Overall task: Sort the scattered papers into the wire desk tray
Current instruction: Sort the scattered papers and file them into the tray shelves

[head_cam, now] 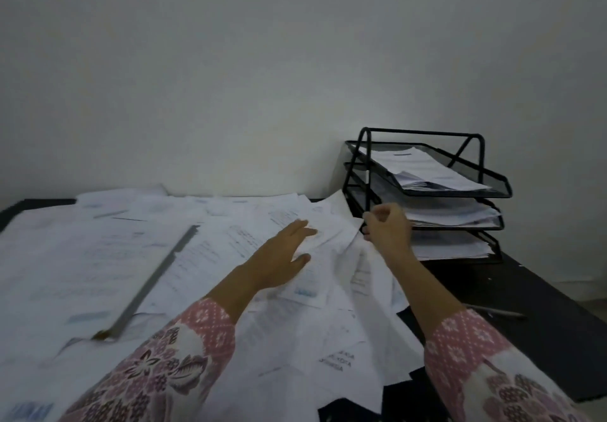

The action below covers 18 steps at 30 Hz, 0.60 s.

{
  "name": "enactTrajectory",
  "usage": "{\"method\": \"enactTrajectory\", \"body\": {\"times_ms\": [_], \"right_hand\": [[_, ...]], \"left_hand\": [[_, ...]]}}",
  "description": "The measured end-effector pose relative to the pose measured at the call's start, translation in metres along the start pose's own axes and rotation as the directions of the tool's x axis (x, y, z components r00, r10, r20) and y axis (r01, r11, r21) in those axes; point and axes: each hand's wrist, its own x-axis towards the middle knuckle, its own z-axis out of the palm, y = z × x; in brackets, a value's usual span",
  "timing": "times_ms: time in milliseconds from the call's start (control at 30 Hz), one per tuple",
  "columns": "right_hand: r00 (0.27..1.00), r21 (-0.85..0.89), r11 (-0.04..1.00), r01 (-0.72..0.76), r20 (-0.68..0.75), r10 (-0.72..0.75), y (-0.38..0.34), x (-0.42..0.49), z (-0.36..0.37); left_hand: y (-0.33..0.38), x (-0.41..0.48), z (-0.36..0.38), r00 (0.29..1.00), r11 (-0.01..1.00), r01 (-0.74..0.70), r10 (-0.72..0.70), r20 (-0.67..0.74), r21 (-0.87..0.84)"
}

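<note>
White printed papers [98,257] lie scattered and overlapping across the dark desk. A black three-tier wire desk tray [499,188] stands at the back right by the wall, each tier holding a stack of sheets. My left hand [285,250] lies flat with straight fingers on a sheet [331,221] near the middle. My right hand [389,227] has curled fingers and pinches that sheet's raised edge, just in front of the tray's lower tiers.
A long grey binder strip [154,280] lies diagonally on the papers at the left. A pen [496,311] rests on the bare dark desk [542,339] to the right. A plain white wall stands close behind the desk.
</note>
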Motion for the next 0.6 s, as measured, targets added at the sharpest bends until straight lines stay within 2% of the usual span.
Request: {"method": "enactTrajectory", "body": {"times_ms": [133,300,367,467,533,600], "right_hand": [[0.975,-0.149,0.986,0.071,0.217,-0.038,0.002,-0.037,0.056],[0.901,-0.267,0.934,0.235,0.421,-0.106,0.008,-0.076,0.118],[0.867,-0.331,0.892,0.306,0.484,-0.118,0.01,-0.088,0.142],[0.858,-0.515,0.772,0.371,0.509,-0.072,0.01,-0.097,0.164],[0.856,-0.601,0.7,0.386,0.517,-0.028,0.012,-0.099,0.174],[0.856,-0.64,0.671,0.374,0.516,0.015,0.016,-0.098,0.178]], "left_hand": [[-0.042,-0.054,-0.031,0.979,0.99,0.134,-0.126,-0.157,0.036],[-0.081,-0.11,-0.065,0.905,0.933,0.345,-0.301,-0.3,0.104],[-0.095,-0.127,-0.076,0.866,0.888,0.441,-0.383,-0.322,0.128],[-0.109,-0.144,-0.087,0.818,0.821,0.549,-0.489,-0.304,0.156],[-0.116,-0.153,-0.09,0.807,0.799,0.578,-0.531,-0.258,0.164],[-0.118,-0.157,-0.09,0.814,0.793,0.576,-0.533,-0.232,0.201]]}}
